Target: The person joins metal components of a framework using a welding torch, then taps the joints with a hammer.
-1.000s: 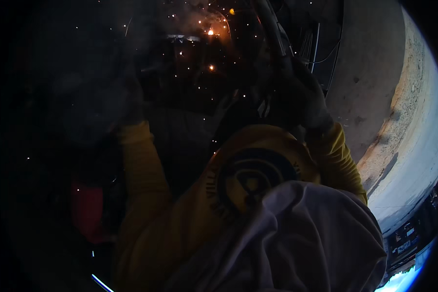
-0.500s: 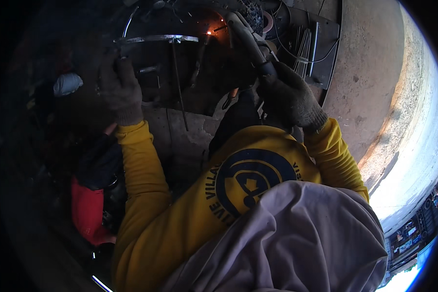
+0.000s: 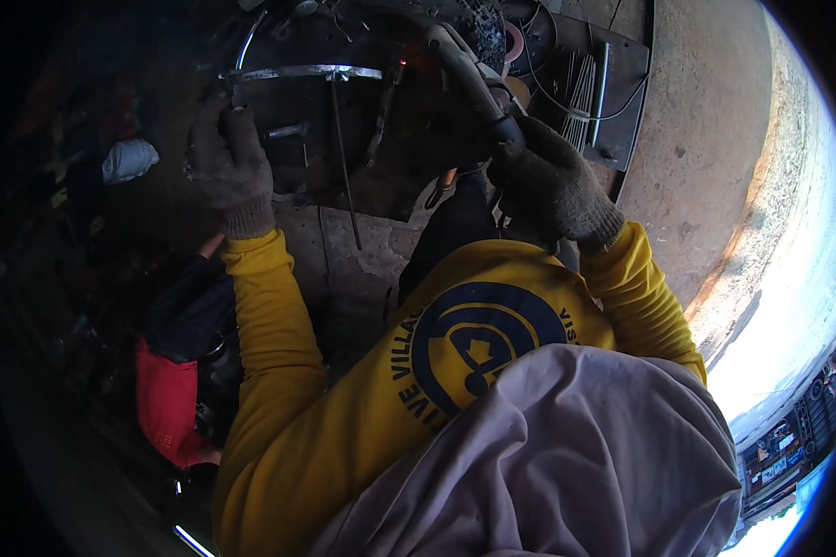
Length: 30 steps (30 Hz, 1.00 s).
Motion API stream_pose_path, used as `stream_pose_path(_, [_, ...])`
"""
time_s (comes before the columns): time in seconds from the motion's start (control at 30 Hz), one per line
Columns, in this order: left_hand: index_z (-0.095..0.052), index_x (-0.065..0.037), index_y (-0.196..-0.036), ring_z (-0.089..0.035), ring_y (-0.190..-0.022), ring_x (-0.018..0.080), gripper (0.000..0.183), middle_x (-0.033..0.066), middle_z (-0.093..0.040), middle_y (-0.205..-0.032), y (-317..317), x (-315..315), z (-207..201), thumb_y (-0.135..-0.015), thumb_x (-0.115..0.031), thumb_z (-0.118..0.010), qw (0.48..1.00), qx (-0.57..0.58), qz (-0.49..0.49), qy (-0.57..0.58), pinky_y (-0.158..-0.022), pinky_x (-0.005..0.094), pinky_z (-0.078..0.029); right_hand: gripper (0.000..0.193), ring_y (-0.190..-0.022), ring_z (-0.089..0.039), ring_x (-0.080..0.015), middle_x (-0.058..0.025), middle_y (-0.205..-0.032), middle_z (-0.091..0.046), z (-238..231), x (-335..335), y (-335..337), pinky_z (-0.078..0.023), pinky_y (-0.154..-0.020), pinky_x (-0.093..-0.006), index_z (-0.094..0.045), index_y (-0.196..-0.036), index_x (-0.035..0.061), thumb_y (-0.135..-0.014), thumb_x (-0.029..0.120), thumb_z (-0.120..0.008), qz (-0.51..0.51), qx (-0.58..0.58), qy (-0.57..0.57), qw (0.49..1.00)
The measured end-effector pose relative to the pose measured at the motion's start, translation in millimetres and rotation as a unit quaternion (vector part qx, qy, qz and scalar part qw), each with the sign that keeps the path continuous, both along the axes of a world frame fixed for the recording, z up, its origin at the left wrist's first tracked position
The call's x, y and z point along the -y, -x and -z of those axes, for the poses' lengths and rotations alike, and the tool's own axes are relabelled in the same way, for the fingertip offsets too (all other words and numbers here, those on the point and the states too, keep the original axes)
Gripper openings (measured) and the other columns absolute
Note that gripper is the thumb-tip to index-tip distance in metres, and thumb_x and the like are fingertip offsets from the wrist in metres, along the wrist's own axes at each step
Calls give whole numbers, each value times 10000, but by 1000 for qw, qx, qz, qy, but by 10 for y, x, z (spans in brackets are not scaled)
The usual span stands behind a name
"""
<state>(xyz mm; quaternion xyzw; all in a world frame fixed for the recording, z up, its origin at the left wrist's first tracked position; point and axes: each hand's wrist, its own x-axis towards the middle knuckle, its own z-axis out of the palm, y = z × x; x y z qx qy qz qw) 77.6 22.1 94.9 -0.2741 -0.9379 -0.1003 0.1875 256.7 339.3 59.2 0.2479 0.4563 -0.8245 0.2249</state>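
My left hand (image 3: 228,162), in a grey knit glove, is closed at the left end of a flat metal bar (image 3: 297,71). A thin rod (image 3: 342,153) runs down from the bar's middle. Closed around a grey welding electrode holder (image 3: 474,88) is my right hand (image 3: 553,176), gloved too. The holder slants up and left, its head near the bar's right end. There a small red glow (image 3: 403,63) shows. Its tip is lost in shadow.
A bolt-like metal piece (image 3: 285,132) lies below the bar. Several thin rods (image 3: 580,88) and a cable (image 3: 613,110) lie on the dark table at right. Another person's red sleeve (image 3: 167,399) is at lower left. A pale bundle (image 3: 130,161) sits at far left.
The bright orange arc and sparks at the bar's right end have died to a faint red glow. The holder's head has shifted slightly left. My left hand stays almost still.
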Motion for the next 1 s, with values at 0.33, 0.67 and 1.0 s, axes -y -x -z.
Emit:
stream_pose_path(0.33, [-673,-26,-1112,-709,-915,284,219,144,-711,-1038,32,-28,25,-944,-166,-658,976,78,-19,-205,-808,349,-558,429,-860,-660,-134,-116,-1050,-649,303,-33,-79,-590,-671,-259,-580,-1309,63,-991,345,-638,-46,-157,-54,985])
stream_pose_path(0.67, [-655,-63,-1205,-690,-1015,302,294,152,-702,-1102,63,202,114,-925,-144,-696,991,-117,16,58,-822,406,-567,345,-696,-646,-130,-64,-919,-637,-141,-86,-33,-561,-592,-266,-575,-1293,68,-995,231,-637,60,-20,63,996])
stream_pose_path(1.0, [-673,-44,-1160,-697,-972,287,243,140,-698,-1124,-21,-124,-113,-962,-182,-643,998,-48,-46,9,-835,353,-553,533,-892,-637,-132,-83,-1059,-631,118,-122,-64,-555,-720,-278,-417,-1474,14,-994,147,-603,-76,-220,-200,952])
